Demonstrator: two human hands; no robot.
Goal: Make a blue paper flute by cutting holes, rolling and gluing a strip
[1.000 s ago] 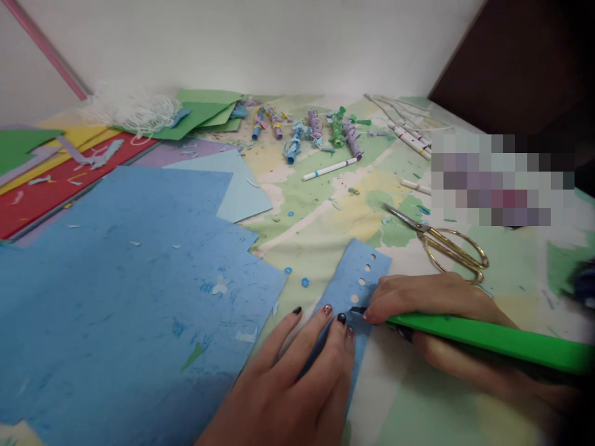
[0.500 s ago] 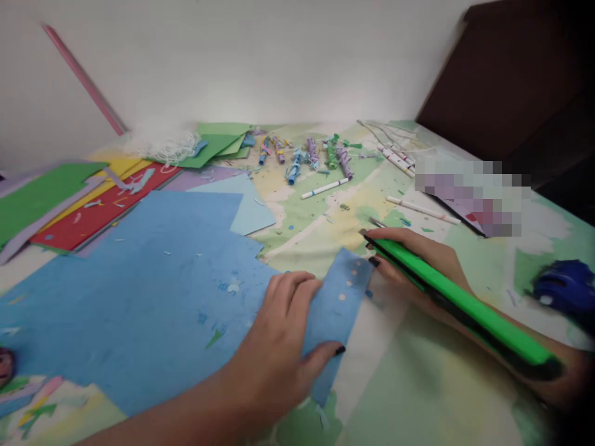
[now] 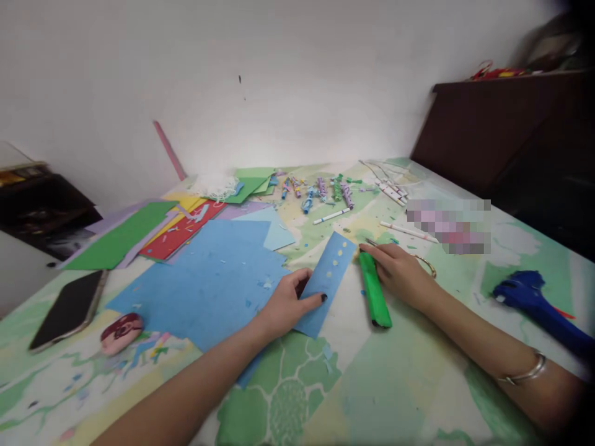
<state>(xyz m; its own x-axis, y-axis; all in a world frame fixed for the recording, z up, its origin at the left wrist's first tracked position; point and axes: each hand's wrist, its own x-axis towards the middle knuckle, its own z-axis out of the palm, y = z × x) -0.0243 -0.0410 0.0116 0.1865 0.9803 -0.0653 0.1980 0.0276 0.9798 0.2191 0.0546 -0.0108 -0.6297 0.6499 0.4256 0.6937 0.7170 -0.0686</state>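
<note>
My left hand (image 3: 287, 306) pinches a narrow blue foam or paper strip (image 3: 331, 275), its thumb on top and curled fingers beneath. A row of several pale round holes or dots runs along the strip's upper part. Just right of the strip, my right hand (image 3: 398, 272) is closed on one end of a long green tool with dark edges (image 3: 375, 291), whose exact kind I cannot make out. From the same hand a thin metal point juts at the fingertips. A gold loop (image 3: 428, 266) shows behind it, perhaps a scissors handle. A large blue sheet (image 3: 218, 272) lies beside my left hand.
A phone (image 3: 69, 310) and a pink oval object (image 3: 121, 334) lie at left, near paper scraps. Behind are coloured sheets (image 3: 125, 232), white string (image 3: 214, 186), several decorated rolls (image 3: 320, 189) and markers (image 3: 332, 215). A blue glue gun (image 3: 525, 291) lies at right.
The left hand has gone from lying on the strip to pinching it, raised and tilted. The green tool has swung from across the right forearm to hanging below the fingers. The view has widened.
</note>
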